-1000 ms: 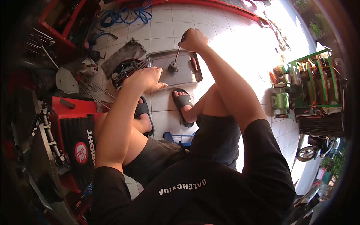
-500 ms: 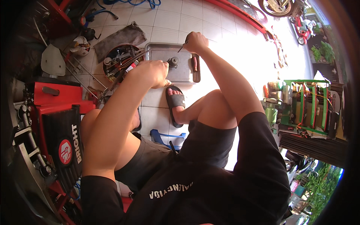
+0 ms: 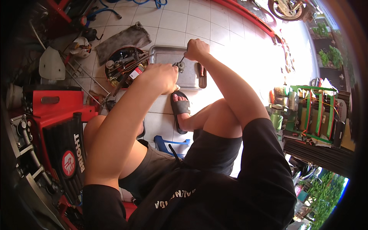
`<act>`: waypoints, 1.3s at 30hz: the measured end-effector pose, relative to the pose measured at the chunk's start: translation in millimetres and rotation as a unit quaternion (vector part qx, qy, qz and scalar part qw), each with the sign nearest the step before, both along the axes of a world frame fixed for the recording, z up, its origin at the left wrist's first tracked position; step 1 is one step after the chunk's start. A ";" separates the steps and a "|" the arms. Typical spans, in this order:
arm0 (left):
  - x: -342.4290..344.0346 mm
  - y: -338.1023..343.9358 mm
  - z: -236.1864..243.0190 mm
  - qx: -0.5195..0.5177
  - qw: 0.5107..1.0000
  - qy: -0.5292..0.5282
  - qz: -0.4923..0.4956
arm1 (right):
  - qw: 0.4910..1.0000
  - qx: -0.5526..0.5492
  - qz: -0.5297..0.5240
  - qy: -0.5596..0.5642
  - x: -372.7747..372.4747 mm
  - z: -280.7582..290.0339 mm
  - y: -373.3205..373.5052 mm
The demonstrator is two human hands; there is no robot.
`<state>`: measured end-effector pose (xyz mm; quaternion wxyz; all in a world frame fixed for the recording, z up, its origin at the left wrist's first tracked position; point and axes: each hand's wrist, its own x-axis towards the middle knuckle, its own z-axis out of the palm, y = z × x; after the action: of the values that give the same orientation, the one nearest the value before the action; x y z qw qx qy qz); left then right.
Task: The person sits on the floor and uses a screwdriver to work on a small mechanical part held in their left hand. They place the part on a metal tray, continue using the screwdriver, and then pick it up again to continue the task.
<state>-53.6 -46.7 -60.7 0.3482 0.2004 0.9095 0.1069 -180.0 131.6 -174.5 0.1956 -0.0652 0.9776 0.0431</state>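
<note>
Sitting over a small metal part (image 3: 179, 66), this person pins it steady in a closed left hand (image 3: 159, 76) above the steel tray (image 3: 165, 53). Right hand (image 3: 196, 49) is fisted around a thin tool handle poking into it from just beyond. Left of that grip: round tub of parts (image 3: 122, 67), probably for easy reach.

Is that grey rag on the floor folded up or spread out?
Spread out. The grey rag lies flat on the tiles beside the round tub of parts, loosely rumpled, with its edges and corners open rather than doubled over.
</note>
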 end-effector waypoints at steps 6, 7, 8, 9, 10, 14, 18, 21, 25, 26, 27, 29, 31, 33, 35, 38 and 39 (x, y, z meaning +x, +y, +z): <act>2.5 -2.5 -5.4 0.020 1.000 0.016 0.001 | 1.000 0.009 0.005 -0.002 8.9 9.4 6.1; 3.4 -3.3 -3.6 0.015 1.000 0.008 0.002 | 1.000 0.011 0.006 -0.001 9.2 9.3 8.3; 4.4 -4.4 -0.3 0.010 1.000 0.001 0.004 | 1.000 0.007 0.003 0.004 9.8 8.3 10.3; 5.3 -5.4 2.8 0.005 1.000 -0.007 0.005 | 1.000 0.003 -0.001 0.008 10.6 7.0 11.9; 6.8 -7.0 5.2 0.005 1.000 -0.006 0.014 | 1.000 -0.001 -0.003 0.012 11.0 5.9 12.8; 10.5 -11.9 6.2 -0.005 1.000 0.008 0.027 | 1.000 0.002 -0.001 0.009 10.0 5.7 16.4; 11.2 -15.0 -6.1 -0.004 0.999 0.039 0.008 | 1.000 0.002 -0.002 0.009 9.5 6.9 16.3; 9.9 -12.7 -0.4 -0.009 1.000 0.011 0.012 | 1.000 0.009 -0.004 0.000 7.4 5.0 18.4; 8.4 -12.3 2.4 -0.006 1.000 0.002 0.019 | 1.000 -0.001 -0.005 0.002 8.2 6.0 17.4; 7.9 -12.5 -2.0 0.000 1.000 0.009 0.014 | 1.000 0.000 -0.007 0.000 8.2 6.0 17.0; 7.9 -13.3 -4.5 0.005 1.000 0.016 0.010 | 1.000 0.000 -0.009 -0.002 8.1 6.6 17.9; 7.8 -11.6 0.0 0.007 1.000 0.009 0.012 | 1.000 0.002 -0.010 0.000 7.2 5.4 20.6; 7.3 -10.9 1.9 0.005 1.000 0.007 0.012 | 1.000 0.005 -0.007 0.007 7.1 3.2 22.3; 6.8 -10.4 0.4 0.000 1.000 0.010 0.008 | 1.000 0.008 -0.007 0.003 5.9 0.9 22.8; 6.7 -9.6 -0.2 -0.002 1.000 0.008 0.007 | 1.000 0.012 -0.007 0.002 5.2 3.8 21.4; 6.6 -10.0 -4.5 -0.005 1.000 0.003 0.008 | 1.000 0.012 -0.006 -0.001 8.5 6.2 17.1; 6.7 -10.7 -6.0 -0.006 1.000 0.001 0.009 | 1.000 0.010 -0.006 -0.002 9.7 6.9 15.3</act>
<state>-46.9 -57.5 -66.7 0.3480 0.1899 0.9122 0.1040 -170.3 146.9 -167.7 0.1987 -0.0577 0.9770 0.0519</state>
